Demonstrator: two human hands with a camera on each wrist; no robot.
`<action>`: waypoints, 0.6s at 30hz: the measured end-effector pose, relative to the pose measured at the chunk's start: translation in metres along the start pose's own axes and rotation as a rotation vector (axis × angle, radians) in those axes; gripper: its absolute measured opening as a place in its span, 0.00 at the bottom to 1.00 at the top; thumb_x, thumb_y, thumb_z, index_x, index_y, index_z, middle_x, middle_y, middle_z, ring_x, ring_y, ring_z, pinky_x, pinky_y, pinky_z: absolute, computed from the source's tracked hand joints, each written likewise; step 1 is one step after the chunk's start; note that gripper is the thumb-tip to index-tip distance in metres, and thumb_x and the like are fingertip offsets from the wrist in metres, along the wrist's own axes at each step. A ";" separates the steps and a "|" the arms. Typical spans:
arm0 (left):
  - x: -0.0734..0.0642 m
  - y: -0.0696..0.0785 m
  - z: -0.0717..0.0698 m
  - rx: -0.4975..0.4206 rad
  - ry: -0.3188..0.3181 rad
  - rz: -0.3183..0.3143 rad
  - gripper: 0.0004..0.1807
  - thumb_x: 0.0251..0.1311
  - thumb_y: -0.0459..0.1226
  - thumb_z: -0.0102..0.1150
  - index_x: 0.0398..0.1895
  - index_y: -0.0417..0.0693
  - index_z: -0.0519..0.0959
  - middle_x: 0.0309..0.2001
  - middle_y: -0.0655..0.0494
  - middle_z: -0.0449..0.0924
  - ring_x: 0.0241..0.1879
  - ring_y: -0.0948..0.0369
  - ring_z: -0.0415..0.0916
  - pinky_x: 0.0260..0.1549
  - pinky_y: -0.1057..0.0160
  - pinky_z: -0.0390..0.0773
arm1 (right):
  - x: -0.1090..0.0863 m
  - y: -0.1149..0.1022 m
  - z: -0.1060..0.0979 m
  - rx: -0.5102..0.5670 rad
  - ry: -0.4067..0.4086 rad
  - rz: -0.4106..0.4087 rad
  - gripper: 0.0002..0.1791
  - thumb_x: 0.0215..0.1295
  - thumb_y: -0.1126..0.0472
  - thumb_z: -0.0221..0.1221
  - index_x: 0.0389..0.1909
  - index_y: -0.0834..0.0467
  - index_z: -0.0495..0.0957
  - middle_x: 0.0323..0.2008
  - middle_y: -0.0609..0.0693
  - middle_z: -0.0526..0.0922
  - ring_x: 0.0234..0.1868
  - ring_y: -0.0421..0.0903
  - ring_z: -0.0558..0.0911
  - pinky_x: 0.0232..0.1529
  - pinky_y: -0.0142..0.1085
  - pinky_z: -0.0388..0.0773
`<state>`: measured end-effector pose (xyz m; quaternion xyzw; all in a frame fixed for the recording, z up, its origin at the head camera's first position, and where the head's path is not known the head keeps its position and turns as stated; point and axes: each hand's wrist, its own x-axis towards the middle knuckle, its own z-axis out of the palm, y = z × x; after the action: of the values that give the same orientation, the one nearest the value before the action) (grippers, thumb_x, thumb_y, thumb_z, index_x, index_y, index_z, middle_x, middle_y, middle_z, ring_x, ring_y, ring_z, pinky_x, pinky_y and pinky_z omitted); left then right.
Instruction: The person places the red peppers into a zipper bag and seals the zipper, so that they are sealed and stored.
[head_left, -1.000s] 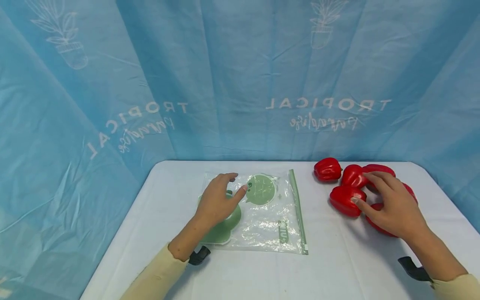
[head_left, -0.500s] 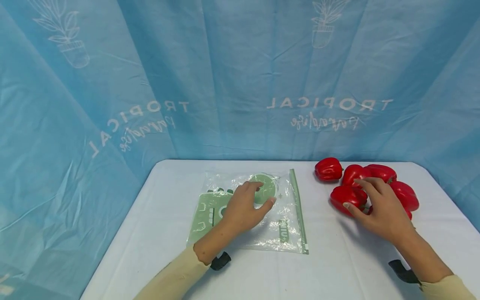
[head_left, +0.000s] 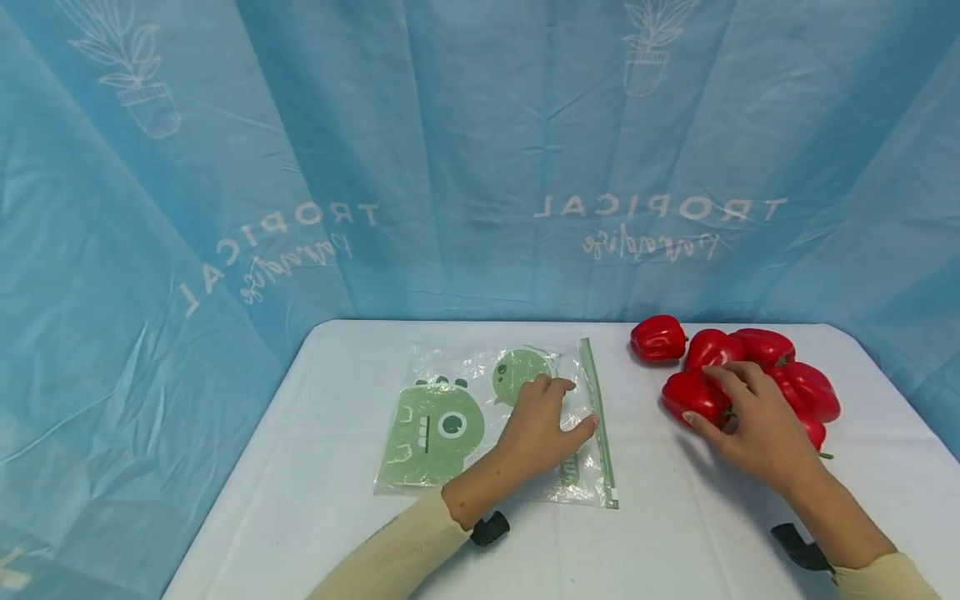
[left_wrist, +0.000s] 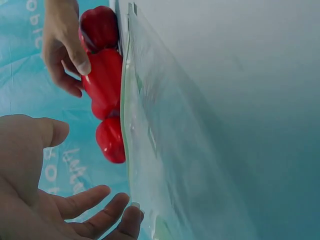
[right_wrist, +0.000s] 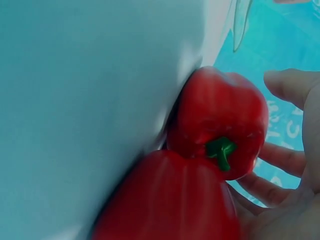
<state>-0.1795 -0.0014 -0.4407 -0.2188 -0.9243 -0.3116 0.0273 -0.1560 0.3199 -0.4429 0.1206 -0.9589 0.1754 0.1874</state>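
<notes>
A clear zip bag (head_left: 435, 433) with green cartoon prints lies flat on the white table, its green zip edge (head_left: 597, 433) at the right. Over the bag's right part hovers my left hand (head_left: 536, 429), thumb and fingers spread and holding nothing. In the left wrist view its fingertips come close to the zip edge (left_wrist: 125, 100); contact is unclear. My right hand (head_left: 757, 425) is at the nearest-left red bell pepper (head_left: 693, 397). The right wrist view shows the thumb apart from this bell pepper (right_wrist: 225, 115), with the other fingers behind it.
Several more red bell peppers (head_left: 806, 392) cluster around and behind my right hand, one (head_left: 657, 338) standing a little apart at the back. A blue printed curtain (head_left: 480, 167) hangs behind the white table (head_left: 337, 400) and along its left side.
My left hand has moved right across the bag toward its zip edge. The right hand has shifted slightly left and toward me, uncovering more bell peppers. The bag and peppers stay put.
</notes>
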 end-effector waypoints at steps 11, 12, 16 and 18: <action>0.017 0.011 0.022 -0.004 -0.042 -0.070 0.35 0.70 0.56 0.63 0.69 0.41 0.75 0.56 0.49 0.75 0.58 0.56 0.73 0.59 0.61 0.79 | -0.002 -0.003 0.004 -0.010 -0.048 0.040 0.59 0.30 0.57 0.88 0.69 0.65 0.71 0.61 0.68 0.70 0.60 0.71 0.72 0.40 0.69 0.84; 0.019 0.011 0.024 0.012 -0.042 -0.075 0.36 0.69 0.57 0.63 0.69 0.41 0.74 0.56 0.49 0.75 0.57 0.56 0.73 0.58 0.62 0.79 | -0.002 -0.004 0.003 -0.012 -0.051 0.040 0.59 0.30 0.57 0.88 0.69 0.65 0.71 0.61 0.68 0.70 0.60 0.71 0.72 0.40 0.69 0.84; 0.023 0.014 0.028 0.084 -0.044 -0.095 0.39 0.68 0.59 0.63 0.70 0.40 0.73 0.53 0.49 0.75 0.53 0.57 0.72 0.51 0.64 0.79 | -0.002 -0.007 0.003 -0.020 -0.052 0.040 0.60 0.29 0.58 0.89 0.69 0.64 0.71 0.62 0.68 0.70 0.60 0.71 0.72 0.40 0.69 0.84; 0.025 0.014 0.030 0.107 -0.040 -0.098 0.40 0.68 0.59 0.64 0.70 0.39 0.73 0.53 0.49 0.75 0.53 0.56 0.73 0.50 0.64 0.79 | -0.002 -0.008 0.002 -0.024 -0.054 0.042 0.60 0.29 0.58 0.89 0.69 0.64 0.71 0.61 0.67 0.70 0.60 0.71 0.72 0.40 0.69 0.84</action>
<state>-0.1934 0.0360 -0.4521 -0.1777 -0.9496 -0.2581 0.0052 -0.1523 0.3121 -0.4433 0.1029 -0.9680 0.1645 0.1590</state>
